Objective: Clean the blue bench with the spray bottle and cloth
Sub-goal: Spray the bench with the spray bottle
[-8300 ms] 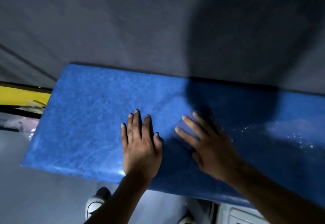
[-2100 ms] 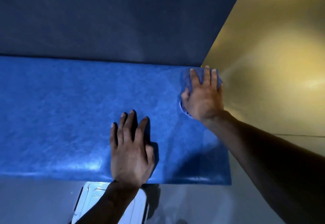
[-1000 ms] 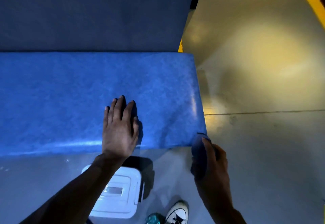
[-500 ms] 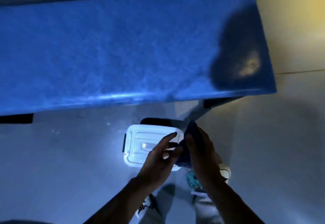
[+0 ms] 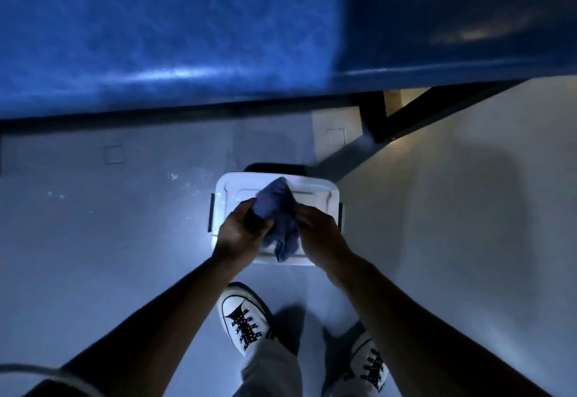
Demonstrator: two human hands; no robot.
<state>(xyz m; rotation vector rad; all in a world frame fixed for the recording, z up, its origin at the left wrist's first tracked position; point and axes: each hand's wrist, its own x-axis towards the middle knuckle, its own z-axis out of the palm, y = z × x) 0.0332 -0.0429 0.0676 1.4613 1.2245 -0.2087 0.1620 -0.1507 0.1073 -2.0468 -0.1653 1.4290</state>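
The blue bench surface (image 5: 162, 28) fills the top, its front edge above bare grey floor (image 5: 93, 240). A white lidded box (image 5: 315, 197) sits below the edge. Over it, left hand (image 5: 239, 234) and right hand (image 5: 320, 236) fingers clamp the blue cloth (image 5: 276, 209).

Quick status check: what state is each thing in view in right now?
Crumpled blue cloth: held in both hands above the box.
Left hand: gripping the cloth.
Right hand: pinching the cloth.
White plastic lidded box: closed, on the floor.
Blue padded bench: bare, nothing touching it.
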